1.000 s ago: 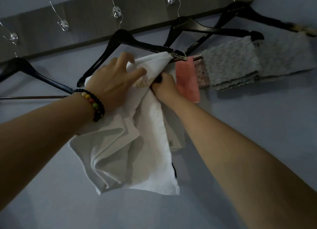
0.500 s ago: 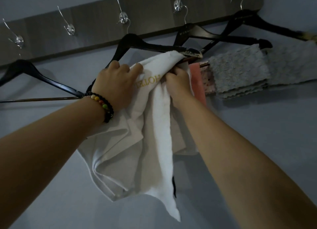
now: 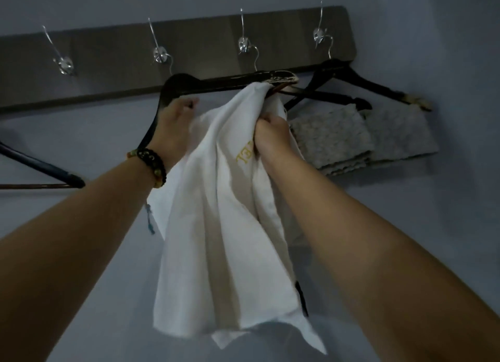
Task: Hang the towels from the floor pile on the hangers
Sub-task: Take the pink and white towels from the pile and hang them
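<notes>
**White towel gripped at a black hanger on the wall rack**

White terry cloth fills the middle of the view: a white towel [image 3: 230,226] with gold lettering hangs down from the right end of a black hanger [image 3: 216,82], where its top corner bunches up against the hanger's worn, chipped tip. The right hand [image 3: 273,134] is fisted tight around the upper part of the towel just below that tip, fingers curled into the fabric and covering part of the lettering. The left hand [image 3: 176,126] is raised beside the towel's left edge, fingers curled in; it seems to touch or grasp the hanger's sloping left arm, though the dim light makes the contact hard to confirm. A dark beaded bracelet [image 3: 151,164] sits on the left wrist.

The hanger hangs from a metal hook [image 3: 162,55] on a dark wooden wall rack [image 3: 108,63] fixed to a pale wall. To the right, further black hangers [image 3: 338,82] cross each other, and two grey textured towels [image 3: 365,137] are draped over their bars, side by side. At the far left another black hanger [image 3: 40,166] shows only in part. The lower hem of the white towel hangs loose and folded, clear of the wall rack.
</notes>
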`<state>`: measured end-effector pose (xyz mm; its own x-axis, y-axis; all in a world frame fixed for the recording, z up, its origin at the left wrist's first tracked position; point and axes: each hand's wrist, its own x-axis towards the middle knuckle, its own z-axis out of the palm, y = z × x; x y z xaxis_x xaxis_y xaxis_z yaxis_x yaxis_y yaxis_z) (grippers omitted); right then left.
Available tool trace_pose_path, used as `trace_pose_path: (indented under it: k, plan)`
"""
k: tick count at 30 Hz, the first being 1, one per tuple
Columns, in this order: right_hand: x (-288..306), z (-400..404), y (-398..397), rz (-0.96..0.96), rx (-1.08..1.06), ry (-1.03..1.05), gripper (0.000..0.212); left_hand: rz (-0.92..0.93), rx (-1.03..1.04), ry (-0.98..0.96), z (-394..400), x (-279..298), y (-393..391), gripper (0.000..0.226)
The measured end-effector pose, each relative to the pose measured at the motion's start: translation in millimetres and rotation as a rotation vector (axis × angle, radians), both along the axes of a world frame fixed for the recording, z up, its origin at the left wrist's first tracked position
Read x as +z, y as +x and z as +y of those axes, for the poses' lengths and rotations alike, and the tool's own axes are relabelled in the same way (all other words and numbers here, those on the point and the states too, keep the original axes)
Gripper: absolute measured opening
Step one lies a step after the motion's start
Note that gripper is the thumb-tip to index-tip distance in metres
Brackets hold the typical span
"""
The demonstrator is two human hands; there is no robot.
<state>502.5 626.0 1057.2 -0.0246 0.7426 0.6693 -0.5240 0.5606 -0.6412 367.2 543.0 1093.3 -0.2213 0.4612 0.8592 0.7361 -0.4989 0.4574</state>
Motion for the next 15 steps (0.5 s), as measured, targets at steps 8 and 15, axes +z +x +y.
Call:
trace_pose_path:
  k: [8,15]
  plan:
    - [14.3,-9.5,7.1,0.054,-0.078,-0.034,0.026,0.289,0.305,-0.259,22.4,11.1,-16.3,0.035]
    - [24.0,-13.4,26.0,0.106,-0.153,-0.06,0.035,0.356,0.406,-0.207,28.5,6.8,-19.4,0.037]
